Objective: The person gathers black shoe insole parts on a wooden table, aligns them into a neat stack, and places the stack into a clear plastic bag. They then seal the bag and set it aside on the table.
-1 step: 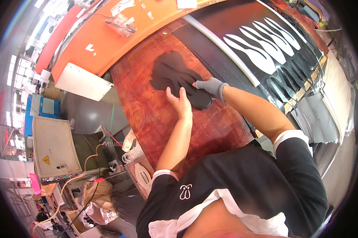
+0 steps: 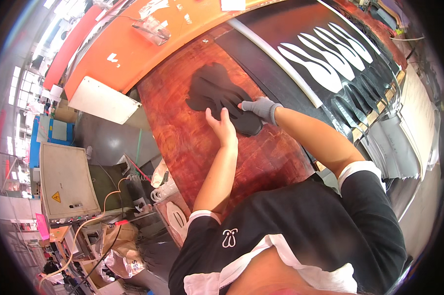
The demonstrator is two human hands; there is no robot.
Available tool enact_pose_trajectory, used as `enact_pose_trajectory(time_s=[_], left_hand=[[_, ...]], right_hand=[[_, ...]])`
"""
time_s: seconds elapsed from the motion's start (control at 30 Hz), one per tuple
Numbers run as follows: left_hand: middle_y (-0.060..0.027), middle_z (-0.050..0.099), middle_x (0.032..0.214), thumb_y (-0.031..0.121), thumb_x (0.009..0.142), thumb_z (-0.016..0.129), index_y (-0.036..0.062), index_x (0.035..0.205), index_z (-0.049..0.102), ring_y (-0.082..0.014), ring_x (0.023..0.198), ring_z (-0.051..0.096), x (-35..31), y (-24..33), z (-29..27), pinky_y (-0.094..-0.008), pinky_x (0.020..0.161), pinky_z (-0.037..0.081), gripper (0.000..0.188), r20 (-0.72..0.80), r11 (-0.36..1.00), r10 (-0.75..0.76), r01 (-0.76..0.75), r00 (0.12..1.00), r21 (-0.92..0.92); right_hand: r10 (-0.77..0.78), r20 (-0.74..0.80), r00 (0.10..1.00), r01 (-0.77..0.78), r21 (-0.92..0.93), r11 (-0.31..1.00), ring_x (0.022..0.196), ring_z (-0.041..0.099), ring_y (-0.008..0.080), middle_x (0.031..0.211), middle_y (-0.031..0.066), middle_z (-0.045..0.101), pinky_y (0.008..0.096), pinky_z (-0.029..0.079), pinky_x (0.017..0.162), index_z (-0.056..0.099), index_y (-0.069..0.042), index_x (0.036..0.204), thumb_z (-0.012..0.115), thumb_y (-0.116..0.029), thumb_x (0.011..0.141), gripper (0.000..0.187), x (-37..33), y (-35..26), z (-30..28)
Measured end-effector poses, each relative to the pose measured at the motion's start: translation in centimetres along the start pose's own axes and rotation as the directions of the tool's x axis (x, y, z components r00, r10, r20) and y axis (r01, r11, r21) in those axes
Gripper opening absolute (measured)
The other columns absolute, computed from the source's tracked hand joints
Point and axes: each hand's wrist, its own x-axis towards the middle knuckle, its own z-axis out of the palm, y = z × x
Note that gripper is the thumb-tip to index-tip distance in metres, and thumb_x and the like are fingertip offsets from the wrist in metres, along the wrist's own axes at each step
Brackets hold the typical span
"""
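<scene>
A pile of flat black pieces [image 2: 209,86] with rounded lobes and narrow slots lies on the reddish-brown wooden tabletop [image 2: 182,132]. My left hand [image 2: 223,129] is bare and stands at the near edge of the pile, thumb and forefinger apart. On the pile's right side is my right hand [image 2: 262,108], in a grey glove with the thumb tip bare. Its fingers are bent together over a slotted black piece [image 2: 249,125] at the near right end. The undersides of the pieces are hidden, as are some of my right fingertips.
Right of the pile, a long pale bar [image 2: 276,61] borders a dark board with a row of white spoon-shaped pieces [image 2: 313,69] and several black ones [image 2: 347,110]. An orange surface [image 2: 118,42] runs along the back. A grey cabinet [image 2: 67,182] stands at left.
</scene>
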Motion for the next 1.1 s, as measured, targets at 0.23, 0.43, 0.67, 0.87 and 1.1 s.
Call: enact_pose_trajectory(time_s=[0.23, 0.43, 0.67, 0.87, 1.1], left_hand=[[-0.0165, 0.03, 0.142, 0.014, 0.089, 0.056, 0.0015, 0.142, 0.022, -0.0254, 0.128, 0.035, -1.1, 0.9, -0.8, -0.0369, 0.106, 0.031, 0.065, 0.026, 0.937, -0.155, 0.156, 0.987, -0.312], [-0.0111, 0.035, 0.139, 0.016, 0.088, 0.056, 0.0057, 0.142, 0.024, -0.0215, 0.124, 0.038, -6.1, 0.9, -0.6, -0.0373, 0.105, 0.03, 0.063, 0.065, 0.909, -0.214, 0.223, 0.975, -0.351], [-0.0215, 0.021, 0.146, 0.005, 0.073, 0.072, 0.0045, 0.147, 0.007, -0.0313, 0.137, 0.022, -11.2, 3.8, -8.2, -0.0458, 0.11, 0.023, 0.098, 0.233, 0.671, 0.549, -0.589, 0.803, 0.451], [-0.0212, 0.014, 0.152, 0.038, 0.056, 0.086, 0.014, 0.146, 0.024, -0.0407, 0.14, 0.014, -9.3, 7.0, -5.6, -0.0609, 0.109, 0.017, 0.111, 0.959, -0.031, 0.119, -0.964, 0.259, 0.264], [-0.0181, 0.051, 0.128, 0.029, 0.06, 0.082, 0.0102, 0.135, 0.037, -0.0341, 0.121, 0.046, -4.8, 9.5, -3.6, -0.0488, 0.103, 0.032, 0.089, 0.938, 0.107, -0.17, -0.94, 0.304, 0.324]], right_hand=[[-0.235, -0.2, 0.951, 0.166, -0.31, 0.936, 0.101, 0.062, 0.0247, 0.11, 0.0172, 0.063, 0.0332, 0.05, 0.083, 0.043, 0.006, 0.13, 0.077, -0.041, 0.067, 0.086, -2.1, 0.1, 2.8], [-0.325, -0.045, 0.945, 0.283, -0.393, 0.875, 0.104, 0.06, 0.0346, 0.112, 0.0252, 0.059, 0.0385, 0.046, 0.089, 0.034, 0.001, 0.131, 0.07, -0.029, 0.068, 0.079, -8.8, -1.1, 1.9], [-0.578, 0.138, 0.805, 0.457, -0.765, 0.454, 0.103, 0.056, 0.0367, 0.112, 0.019, 0.056, 0.0412, 0.046, 0.088, 0.041, -0.004, 0.127, 0.07, -0.02, 0.066, 0.069, -16.7, 3.3, -2.4], [-0.709, 0.205, 0.674, 0.528, -0.806, 0.269, 0.096, 0.056, 0.0352, 0.109, 0.0167, 0.054, 0.0423, 0.048, 0.081, 0.039, -0.002, 0.133, 0.074, -0.021, 0.062, 0.081, -16.4, 7.2, -2.6], [-0.701, 0.136, 0.7, 0.482, -0.814, 0.324, 0.1, 0.056, 0.0356, 0.113, 0.0161, 0.053, 0.0424, 0.048, 0.083, 0.041, -0.004, 0.13, 0.073, -0.024, 0.063, 0.077, -16.2, 6.6, -2.1]])
